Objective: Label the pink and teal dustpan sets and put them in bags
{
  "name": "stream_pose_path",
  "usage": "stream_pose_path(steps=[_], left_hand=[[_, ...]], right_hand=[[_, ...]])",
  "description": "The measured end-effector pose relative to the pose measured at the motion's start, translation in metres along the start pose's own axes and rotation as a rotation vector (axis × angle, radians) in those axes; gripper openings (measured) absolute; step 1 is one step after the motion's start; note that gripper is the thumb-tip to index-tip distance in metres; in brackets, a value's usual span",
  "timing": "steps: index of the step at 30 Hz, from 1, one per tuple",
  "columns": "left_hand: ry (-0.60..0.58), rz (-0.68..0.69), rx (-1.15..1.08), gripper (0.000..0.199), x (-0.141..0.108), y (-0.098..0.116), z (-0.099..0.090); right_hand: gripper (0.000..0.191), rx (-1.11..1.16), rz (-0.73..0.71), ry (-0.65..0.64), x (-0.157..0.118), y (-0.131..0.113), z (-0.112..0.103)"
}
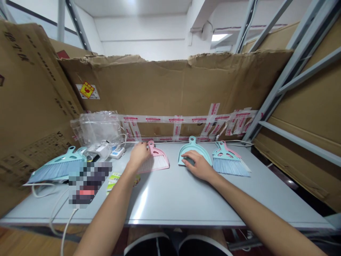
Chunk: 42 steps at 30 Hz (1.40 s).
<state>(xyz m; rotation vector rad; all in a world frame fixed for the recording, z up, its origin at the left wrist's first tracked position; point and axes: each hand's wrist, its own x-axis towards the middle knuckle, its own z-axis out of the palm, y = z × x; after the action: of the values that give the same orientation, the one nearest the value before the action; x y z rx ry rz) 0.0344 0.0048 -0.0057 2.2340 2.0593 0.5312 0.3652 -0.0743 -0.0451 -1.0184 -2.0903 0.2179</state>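
On the left of the table's middle lies a pink hand brush with pale bristles, set on a pink dustpan. My left hand is curled at the brush's left edge, its fingertips partly hidden. A teal dustpan lies to the right, handle pointing away from me. Over its front left part rests my right hand, thumb and fingers apart. Further right, a teal brush with blue bristles lies partly over a pink piece.
At far left another teal brush with blue bristles lies near white cables and a blurred-out object. Clear plastic bags and a power strip sit behind. A green-yellow packet is beside my left forearm. Cardboard walls the back.
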Motion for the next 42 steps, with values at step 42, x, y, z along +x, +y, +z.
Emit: stream_pose_path(steps=[42], left_hand=[[-0.101,0.334,-0.364,0.044,-0.047,0.085,0.038]], right_hand=[[0.036,-0.3,0.094,-0.049,-0.003,0.06,-0.009]])
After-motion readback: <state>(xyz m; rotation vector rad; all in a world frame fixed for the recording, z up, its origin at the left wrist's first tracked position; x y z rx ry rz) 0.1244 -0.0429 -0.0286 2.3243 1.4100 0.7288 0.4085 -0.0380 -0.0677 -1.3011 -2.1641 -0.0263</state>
